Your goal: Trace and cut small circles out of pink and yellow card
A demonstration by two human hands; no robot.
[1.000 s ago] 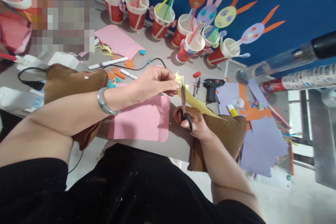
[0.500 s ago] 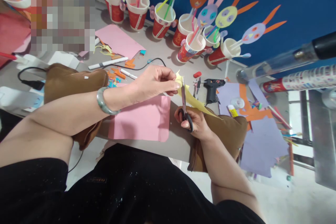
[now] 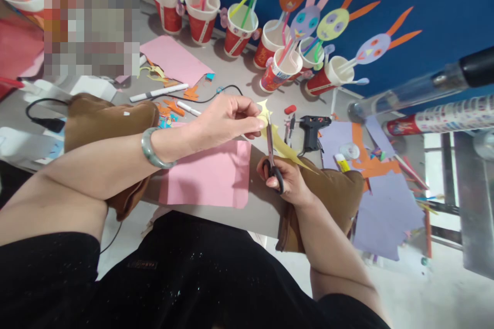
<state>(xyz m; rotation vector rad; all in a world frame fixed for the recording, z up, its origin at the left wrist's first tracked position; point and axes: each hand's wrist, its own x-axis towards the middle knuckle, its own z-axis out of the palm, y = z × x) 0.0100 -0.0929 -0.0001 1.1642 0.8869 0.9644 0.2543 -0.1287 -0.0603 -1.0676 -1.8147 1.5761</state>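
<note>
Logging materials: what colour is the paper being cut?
Pale yellow paper, clearest in the head view.

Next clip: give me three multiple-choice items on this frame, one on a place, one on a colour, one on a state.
1. Where does the black hot-glue gun lie?
A. on the grey table, right of the scissors
B. in a red paper cup
C. on the person's lap

2. What colour is the paper sheet being cut?
A. yellow
B. green
C. white

3. What is the right hand doing?
A. resting flat on the table
B. gripping the black-handled scissors
C. holding a marker

Answers: 1 A, the gun sits on the grey table beside purple paper. 2 A, the sheet pinched by the left hand is pale yellow. 3 B, its fingers pass through the scissor loops, blades on the sheet.
</note>
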